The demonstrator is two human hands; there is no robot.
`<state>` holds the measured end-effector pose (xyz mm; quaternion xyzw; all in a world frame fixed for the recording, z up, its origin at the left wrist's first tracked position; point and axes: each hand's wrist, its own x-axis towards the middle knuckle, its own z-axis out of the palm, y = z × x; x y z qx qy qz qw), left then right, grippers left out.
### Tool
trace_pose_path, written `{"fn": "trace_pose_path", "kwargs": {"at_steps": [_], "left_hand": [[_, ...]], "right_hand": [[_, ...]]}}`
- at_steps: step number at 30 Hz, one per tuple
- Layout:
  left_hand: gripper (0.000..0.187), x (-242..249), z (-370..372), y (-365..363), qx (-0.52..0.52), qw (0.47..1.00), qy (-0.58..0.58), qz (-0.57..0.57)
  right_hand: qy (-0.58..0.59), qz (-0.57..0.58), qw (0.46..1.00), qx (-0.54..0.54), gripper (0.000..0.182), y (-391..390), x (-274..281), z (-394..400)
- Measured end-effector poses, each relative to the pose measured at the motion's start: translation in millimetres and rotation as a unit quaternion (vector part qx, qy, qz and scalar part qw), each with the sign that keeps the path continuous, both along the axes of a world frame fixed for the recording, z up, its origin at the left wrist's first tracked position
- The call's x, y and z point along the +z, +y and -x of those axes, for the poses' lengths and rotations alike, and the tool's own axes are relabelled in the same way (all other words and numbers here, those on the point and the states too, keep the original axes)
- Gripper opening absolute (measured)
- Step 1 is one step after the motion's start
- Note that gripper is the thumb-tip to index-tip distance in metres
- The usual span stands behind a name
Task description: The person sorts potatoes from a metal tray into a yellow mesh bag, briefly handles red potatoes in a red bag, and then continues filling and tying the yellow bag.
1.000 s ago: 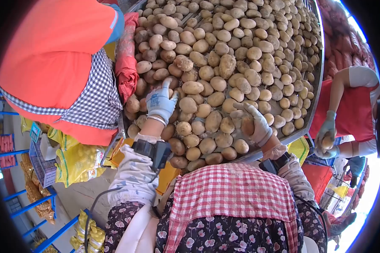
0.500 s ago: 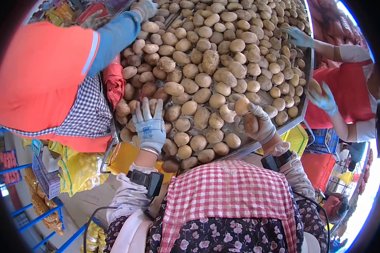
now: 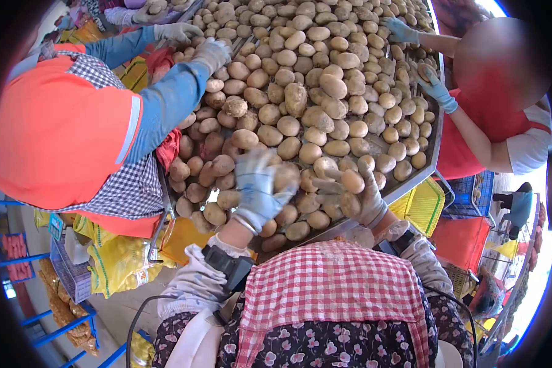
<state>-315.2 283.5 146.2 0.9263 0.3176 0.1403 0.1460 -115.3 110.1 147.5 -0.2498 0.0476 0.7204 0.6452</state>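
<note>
Many potatoes [image 3: 295, 98] cover a metal sorting table [image 3: 432, 161]. My left hand [image 3: 257, 187], in a grey-blue glove, is over the near potatoes and smeared by motion. A blurred potato [image 3: 286, 176] is right beside its fingers; whether it is gripped cannot be made out. To its right, near the front edge, my gloved right hand [image 3: 371, 199] is wrapped round a potato [image 3: 352, 181], with a second potato [image 3: 350, 204] against the palm. Its outstretched fingers are partly blurred.
A co-worker in an orange hood [image 3: 61, 129] reaches over the table from the left. Another in a red apron [image 3: 484, 138] works at the right edge, holding a potato. Yellow sacks [image 3: 122, 260] and a yellow basket [image 3: 420, 205] stand below the table edge.
My left hand has moved right and its fingers are now blurred. My right hand has shifted slightly left and down. The left co-worker's arms reach differently, and the right co-worker leans in.
</note>
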Motion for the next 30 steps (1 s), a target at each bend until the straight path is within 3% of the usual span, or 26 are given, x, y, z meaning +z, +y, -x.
{"fn": "trace_pose_path", "kwargs": {"at_steps": [2,3,4,6,7,8,10,11,12,13,14,15,16,17,18,20,22,24,25,29,30], "left_hand": [[0.059,8.6,-24.9,-8.9,-0.220,0.937,-0.227,0.145],[0.061,10.2,-33.0,-7.9,-0.230,0.951,-0.194,0.071],[0.061,9.8,-38.9,1.1,-0.230,0.951,-0.196,0.068],[0.059,-3.3,-40.5,22.9,-0.009,0.998,0.004,-0.066],[0.061,-35.7,-24.3,29.5,-0.038,0.991,0.019,-0.130],[0.061,-29.5,-11.7,22.8,-0.040,0.990,0.018,-0.132],[0.052,-5.5,8.4,9.3,-0.095,0.985,0.029,-0.141],[0.052,5.3,7.9,13.6,-0.101,0.985,0.030,-0.139],[0.045,15.3,4.2,19.4,-0.134,0.987,0.082,0.029],[0.039,18.8,-0.7,27.0,-0.164,0.957,0.132,0.197],[0.030,-7.1,-5.3,43.4,-0.188,0.976,-0.107,-0.012],[0.032,3.6,-24.9,50.9,-0.114,0.978,-0.177,-0.008],[0.041,8.9,-45.2,62.2,-0.057,0.977,-0.141,-0.148],[0.051,3.8,-60.7,74.2,-0.013,0.982,-0.062,-0.177],[0.056,-4.6,-75.2,84.1,0.004,0.986,0.034,-0.165],[0.060,-35.6,-95.5,81.8,-0.016,0.986,0.055,-0.158],[0.066,-43.6,-94.8,66.0,-0.010,0.994,0.010,-0.105],[0.066,-30.7,-75.4,41.3,-0.054,0.995,-0.010,-0.087],[0.066,-27.8,-62.4,29.5,-0.082,0.992,0.033,-0.088],[0.063,-29.5,-23.9,3.4,-0.124,0.982,0.089,-0.110],[0.062,-30.4,-17.1,5.5,-0.119,0.979,0.098,-0.132]], "right_hand": [[-0.250,-0.033,0.967,-0.035,0.052,-8.7,-29.6,2.7],[0.055,-0.105,0.993,-0.002,0.062,10.3,16.7,6.2],[0.052,-0.108,0.993,-0.001,0.062,11.2,17.9,3.2],[0.096,-0.247,0.964,-0.025,0.070,6.5,15.2,-0.4],[-0.153,-0.013,0.972,-0.176,0.076,-2.5,7.4,1.5],[-0.153,-0.015,0.972,-0.178,0.076,-5.0,14.3,-5.1],[-0.017,-0.083,0.987,-0.137,0.076,-9.2,40.7,-15.0],[-0.062,-0.040,0.983,-0.166,0.077,-7.4,51.1,-14.3],[-0.061,-0.036,0.982,-0.173,0.077,-10.7,43.3,-18.7],[-0.055,-0.068,0.979,-0.183,0.078,-17.1,29.0,-25.6],[-0.051,-0.100,0.975,-0.194,0.079,-23.4,21.5,-32.4],[-0.065,-0.024,0.978,-0.199,0.078,-18.5,22.4,-35.0],[-0.080,0.000,0.972,-0.220,0.076,-18.9,20.1,-33.8],[-0.066,0.018,0.968,-0.241,0.075,-14.9,26.3,-30.7],[-0.053,0.033,0.964,-0.260,0.074,-11.5,32.6,-29.1],[-0.045,0.021,0.962,-0.269,0.073,-19.0,29.2,-31.0],[-0.036,0.004,0.961,-0.275,0.072,-28.4,25.5,-36.4],[0.057,-0.119,0.969,-0.207,0.067,-40.7,22.6,-38.8],[0.058,-0.041,0.963,-0.260,0.067,-42.2,38.7,-34.0],[0.093,-0.083,0.955,-0.267,0.066,-80.4,19.0,-56.3],[0.075,-0.040,0.947,-0.311,0.067,-88.9,23.6,-50.6]]}}
